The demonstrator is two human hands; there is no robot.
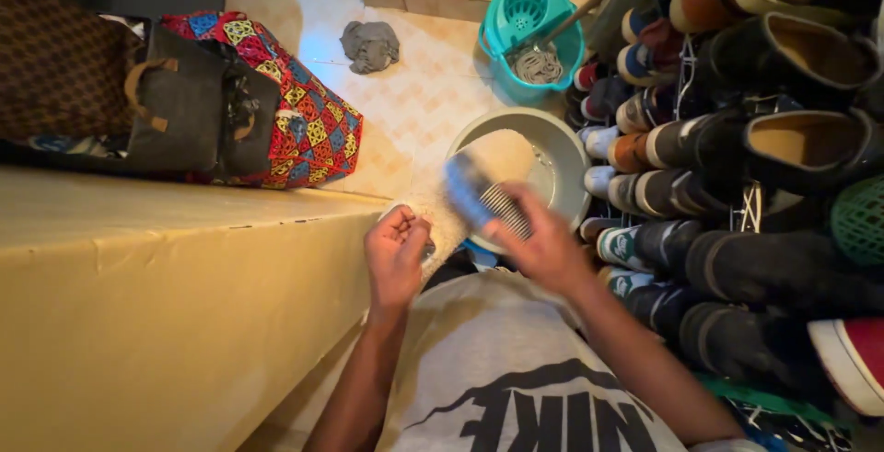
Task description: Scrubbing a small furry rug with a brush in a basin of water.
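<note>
My grey shirt (pixel 516 369) fills the bottom edge. My right hand (pixel 543 245) grasps a blue scrubbing brush (pixel 483 196), blurred, above the grey basin (pixel 571 153) on the floor. My left hand (pixel 398 254) pinches a pale, fuzzy item (pixel 440 222); the scrubbing looks midway, the rack's shoes (pixel 737 148) apparently untouched.

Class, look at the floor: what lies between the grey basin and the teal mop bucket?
In the head view, only bare tiled floor shows between the grey basin and the teal mop bucket; they stand close together, with the shoe rack alongside.
</note>
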